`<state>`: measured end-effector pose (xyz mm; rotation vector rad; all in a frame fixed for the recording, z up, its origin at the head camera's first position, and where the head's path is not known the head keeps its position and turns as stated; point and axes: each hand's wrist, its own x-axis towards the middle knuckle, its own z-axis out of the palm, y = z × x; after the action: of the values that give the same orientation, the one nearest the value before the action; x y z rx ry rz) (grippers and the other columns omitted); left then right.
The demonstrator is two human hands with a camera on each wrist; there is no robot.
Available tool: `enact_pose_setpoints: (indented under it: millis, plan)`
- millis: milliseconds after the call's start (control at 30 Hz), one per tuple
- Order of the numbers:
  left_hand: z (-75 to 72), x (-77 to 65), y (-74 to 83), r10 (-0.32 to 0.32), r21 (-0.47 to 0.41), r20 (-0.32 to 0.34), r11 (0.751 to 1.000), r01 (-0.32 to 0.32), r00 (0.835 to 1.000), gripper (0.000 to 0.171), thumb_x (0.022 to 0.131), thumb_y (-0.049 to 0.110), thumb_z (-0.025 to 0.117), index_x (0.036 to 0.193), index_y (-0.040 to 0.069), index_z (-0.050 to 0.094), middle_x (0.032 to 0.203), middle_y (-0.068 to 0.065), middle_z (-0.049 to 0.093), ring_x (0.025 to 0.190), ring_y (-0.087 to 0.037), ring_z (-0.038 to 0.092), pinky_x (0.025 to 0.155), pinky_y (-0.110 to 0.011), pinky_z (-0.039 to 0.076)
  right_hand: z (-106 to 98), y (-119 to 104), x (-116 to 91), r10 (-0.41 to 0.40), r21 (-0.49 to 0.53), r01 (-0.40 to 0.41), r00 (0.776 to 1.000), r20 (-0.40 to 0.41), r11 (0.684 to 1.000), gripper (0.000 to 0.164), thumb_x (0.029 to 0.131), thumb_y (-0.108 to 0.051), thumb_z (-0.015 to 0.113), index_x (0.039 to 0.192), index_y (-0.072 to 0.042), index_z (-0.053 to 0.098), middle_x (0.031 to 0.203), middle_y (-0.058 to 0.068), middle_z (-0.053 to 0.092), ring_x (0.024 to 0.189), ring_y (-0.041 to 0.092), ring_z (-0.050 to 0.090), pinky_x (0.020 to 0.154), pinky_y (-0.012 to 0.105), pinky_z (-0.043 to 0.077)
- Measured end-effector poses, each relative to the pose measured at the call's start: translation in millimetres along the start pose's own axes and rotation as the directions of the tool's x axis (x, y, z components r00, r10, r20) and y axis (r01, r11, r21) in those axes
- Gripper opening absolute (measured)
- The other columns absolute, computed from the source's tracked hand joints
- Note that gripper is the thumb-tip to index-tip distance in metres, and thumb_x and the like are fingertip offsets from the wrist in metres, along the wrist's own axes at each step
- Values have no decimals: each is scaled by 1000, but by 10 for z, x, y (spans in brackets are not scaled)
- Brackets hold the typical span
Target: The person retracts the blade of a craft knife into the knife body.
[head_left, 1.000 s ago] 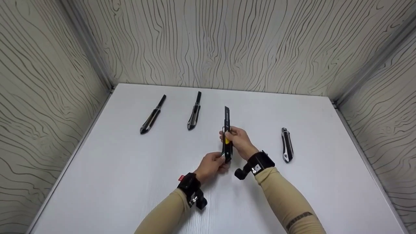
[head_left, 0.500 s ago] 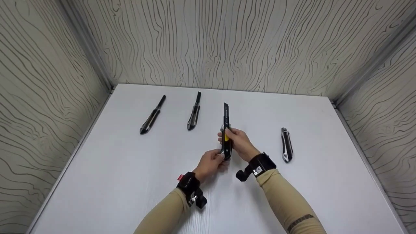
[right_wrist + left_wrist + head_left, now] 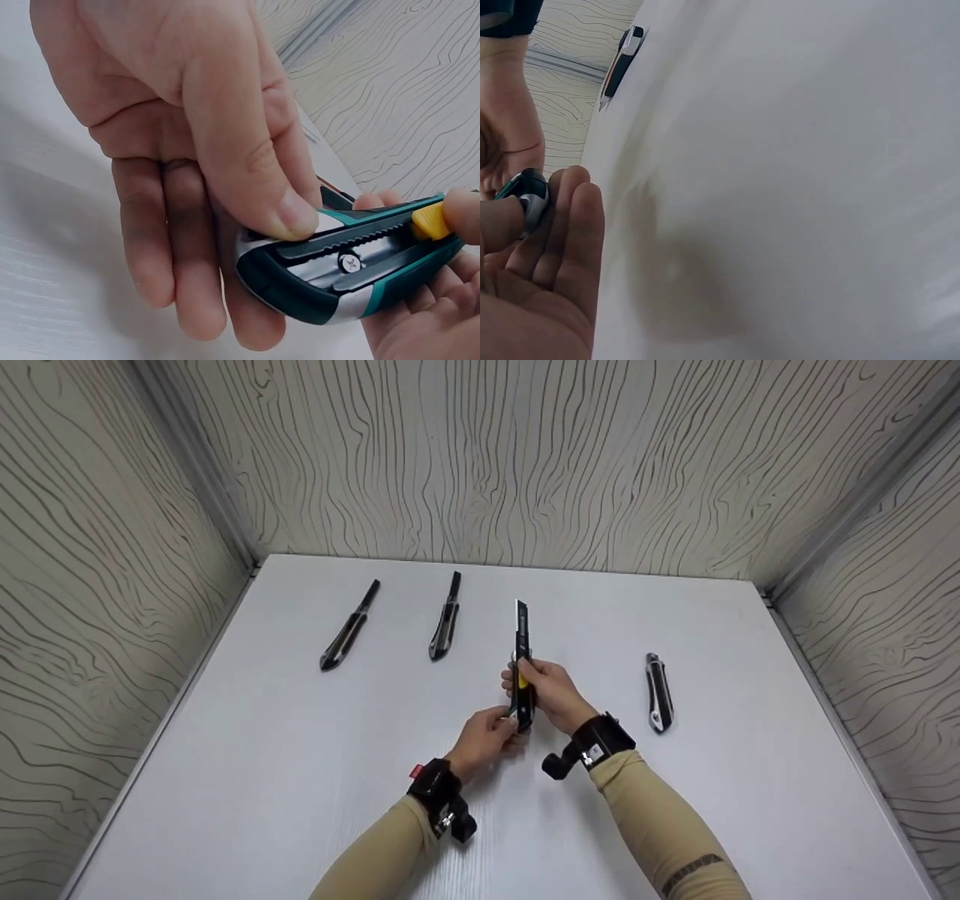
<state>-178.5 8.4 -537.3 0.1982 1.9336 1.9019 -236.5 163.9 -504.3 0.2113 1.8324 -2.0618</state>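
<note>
In the head view, both hands hold one utility knife (image 3: 523,701) above the white table, its blade (image 3: 522,619) extended and pointing away from the person. My right hand (image 3: 559,690) grips the middle of the handle. Its thumb lies against the yellow slider (image 3: 429,223), seen in the right wrist view. My left hand (image 3: 482,742) pinches the handle's rear end between thumb and fingers. Up close, the handle (image 3: 360,277) shows dark green, teal and silver parts with a screw. The left wrist view catches only the knife's rear end (image 3: 534,199); the rest is hidden by fingers.
Two utility knives with dark, extended front ends lie at the table's back left, one further left (image 3: 346,637) and one nearer the middle (image 3: 444,630). Another knife (image 3: 660,694) without visible blade lies to the right. Wood-patterned panels (image 3: 465,457) enclose the white table (image 3: 247,765).
The held knife and both hands have shifted very slightly away from the person. Both grips look the same, and the knives on the table stay in place.
</note>
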Motion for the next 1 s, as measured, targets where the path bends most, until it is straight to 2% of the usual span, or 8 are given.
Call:
enact_pose_setpoints:
  millis: [100,333,633,833,1000]
  plan:
    - [-1,12,1,-11,-3,-7,1000,11,1000,26,102,10,46,119,-4,60,104,-27,68,90,-31,69,83,-44,58,15,17,7,-21,-5,21,1000,-10,1000,43,104,-24,47,133,7,50,117,15,66,99,16,67,93,31,55]
    - [-11,26,-8,-22,-26,-11,999,22,1000,23,101,11,47,113,-3,61,96,-21,68,80,-20,63,77,-38,58,47,31,21,-41,-19,41,999,-26,999,41,103,-23,48,131,7,51,114,14,66,97,16,67,92,31,55]
    - [0,14,-20,10,-15,-14,1000,-10,1000,24,101,10,47,113,-6,61,101,-27,69,82,-22,66,78,-42,59,48,24,-2,-61,-30,61,998,0,998,40,104,-20,46,132,8,49,117,17,64,98,15,66,94,31,55]
    - [-7,20,-16,-4,-22,-16,1000,4,1000,25,101,10,46,113,-6,61,100,-25,69,83,-22,66,80,-41,59,60,21,-9,-55,-34,56,998,11,998,41,104,-17,46,136,9,45,126,24,59,98,15,66,93,30,54]
    - [-13,19,-9,-17,-20,-18,1000,17,1000,24,102,11,46,113,-5,62,100,-25,69,84,-23,67,81,-40,59,62,26,-3,-43,-41,43,999,3,998,39,104,-17,46,135,6,47,128,24,58,100,16,66,95,31,53]
